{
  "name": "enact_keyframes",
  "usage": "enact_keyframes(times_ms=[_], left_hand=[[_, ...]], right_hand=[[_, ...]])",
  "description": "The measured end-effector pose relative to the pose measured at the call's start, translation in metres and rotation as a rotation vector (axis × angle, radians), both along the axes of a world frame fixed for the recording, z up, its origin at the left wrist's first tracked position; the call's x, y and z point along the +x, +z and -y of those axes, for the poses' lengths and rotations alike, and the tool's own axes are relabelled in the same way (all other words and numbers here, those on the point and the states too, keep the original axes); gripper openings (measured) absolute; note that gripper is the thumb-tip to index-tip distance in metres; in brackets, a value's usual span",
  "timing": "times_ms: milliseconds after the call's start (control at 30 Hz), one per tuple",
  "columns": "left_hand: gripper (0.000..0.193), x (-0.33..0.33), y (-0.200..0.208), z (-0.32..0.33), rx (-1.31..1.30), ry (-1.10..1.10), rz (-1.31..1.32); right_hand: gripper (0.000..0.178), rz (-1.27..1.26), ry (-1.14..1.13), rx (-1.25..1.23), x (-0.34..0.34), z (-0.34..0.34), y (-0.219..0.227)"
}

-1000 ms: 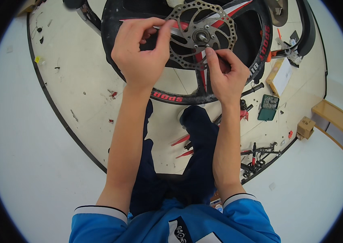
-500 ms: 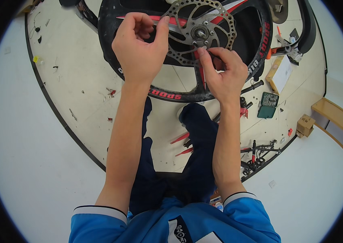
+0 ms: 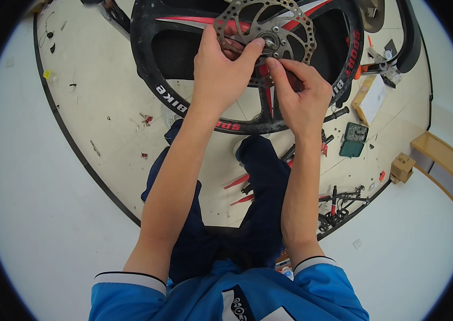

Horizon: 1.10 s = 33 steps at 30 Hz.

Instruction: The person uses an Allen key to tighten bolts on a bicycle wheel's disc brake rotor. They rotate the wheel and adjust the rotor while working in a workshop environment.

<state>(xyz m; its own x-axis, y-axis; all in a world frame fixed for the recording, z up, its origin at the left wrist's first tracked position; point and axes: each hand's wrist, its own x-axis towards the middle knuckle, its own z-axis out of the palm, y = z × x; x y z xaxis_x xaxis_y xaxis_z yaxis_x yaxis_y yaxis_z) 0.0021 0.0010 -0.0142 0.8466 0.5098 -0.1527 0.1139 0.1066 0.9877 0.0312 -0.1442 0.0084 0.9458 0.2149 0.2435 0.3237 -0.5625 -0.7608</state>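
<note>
A black bicycle wheel [image 3: 158, 64] with red and white spokes is in front of me at the top of the view. On its hub lies a silver disc brake rotor [image 3: 307, 31] full of holes, with bolts around the axle [image 3: 270, 44]. My left hand [image 3: 221, 69] grips the rotor's left side, its thumb pressed near the hub and its other fingers partly hidden by the disc. Just below the hub, thumb and forefinger of my right hand [image 3: 305, 91] are pinched together by a bolt hole; anything between them is too small to make out.
Right of the wheel lie a green open case [image 3: 352, 140] of small parts, a wooden-edged box [image 3: 369, 99] and a black handlebar grip [image 3: 336, 114]. A cardboard box [image 3: 402, 167] and black bike parts [image 3: 338, 206] sit by the wall. Small red parts dot the floor at left.
My left hand has moved right, from the rotor's left edge inward to the hub, and closed on the disc. The wheel has turned and shifted slightly; my right hand keeps its pinch.
</note>
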Motion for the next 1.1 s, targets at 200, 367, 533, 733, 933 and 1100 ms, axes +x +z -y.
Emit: enact_keyframes(times_ms=[200,367,533,733,933,1100], left_hand=[[0.039,-0.001,0.003,-0.003,-0.067,-0.048,-0.017],[0.038,0.000,0.002,-0.002,-0.088,-0.056,-0.012],[0.036,-0.001,0.005,0.000,-0.059,-0.051,0.000],[0.036,-0.001,0.003,-0.002,-0.119,-0.053,0.009],[0.028,0.001,0.006,0.001,-0.221,0.020,-0.008],[0.036,0.005,0.002,0.002,-0.270,0.046,0.036]], right_hand=[[0.018,0.229,0.107,-0.184,0.006,0.003,0.003],[0.019,0.284,0.121,-0.245,0.009,0.005,0.003],[0.020,0.353,0.131,-0.226,0.015,0.005,0.001],[0.020,0.227,0.130,-0.145,0.017,0.004,-0.001],[0.022,0.188,0.113,-0.173,0.009,0.004,-0.002],[0.022,0.183,0.136,-0.152,0.008,0.006,-0.005]])
